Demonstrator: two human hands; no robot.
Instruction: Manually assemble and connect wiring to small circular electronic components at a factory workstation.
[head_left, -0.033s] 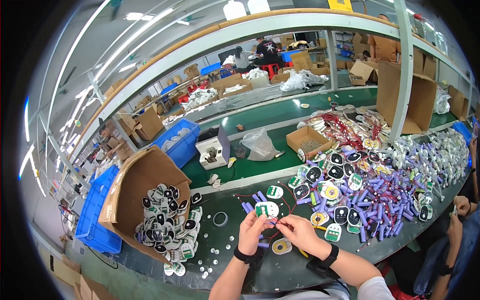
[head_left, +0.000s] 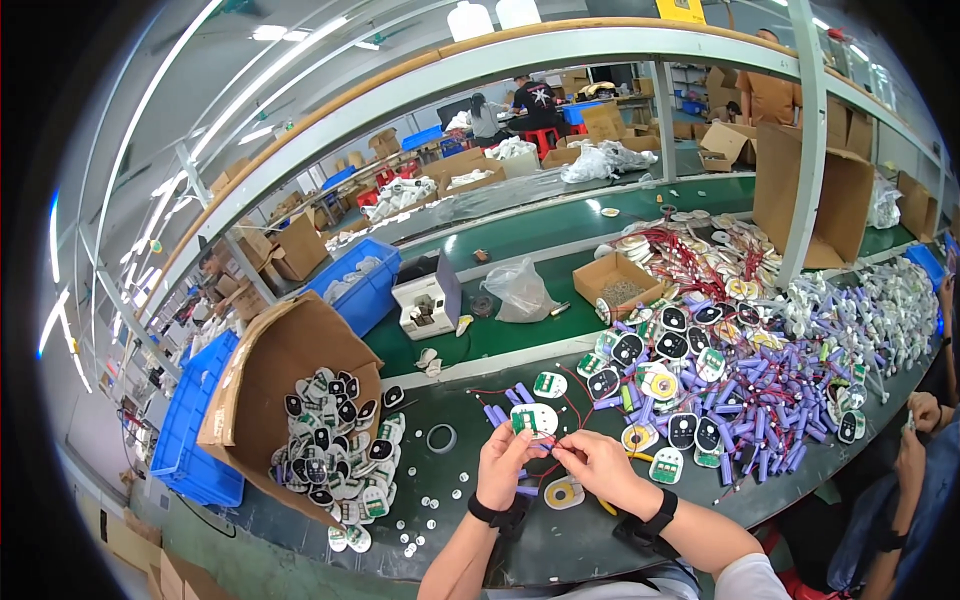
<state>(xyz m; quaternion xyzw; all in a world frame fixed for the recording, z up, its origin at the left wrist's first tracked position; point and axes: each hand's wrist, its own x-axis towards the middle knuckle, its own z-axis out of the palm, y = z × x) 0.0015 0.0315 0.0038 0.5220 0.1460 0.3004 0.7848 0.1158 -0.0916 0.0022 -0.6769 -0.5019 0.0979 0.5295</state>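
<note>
Over the near edge of the table, my left hand [head_left: 502,468] is closed on a white rounded housing plate [head_left: 546,414] with a green circuit board on it. Thin red wires [head_left: 551,440] run beside the plate, and my right hand [head_left: 605,466] pinches them with thumb and finger. The fingers hide the wire ends. Purple cylindrical battery cells [head_left: 521,393] lie just beyond the plate. Below my hands is a white plate with a yellow ring [head_left: 564,493], beside a yellow tool handle [head_left: 607,507] partly covered by my right wrist.
A tipped cardboard box [head_left: 258,400] spills finished-looking plates on the left. Nearby lie a grey tape roll [head_left: 441,438] and small white discs [head_left: 427,502]. A large heap of purple cells [head_left: 740,400] covers the right side. A co-worker's hand [head_left: 922,410] is at far right.
</note>
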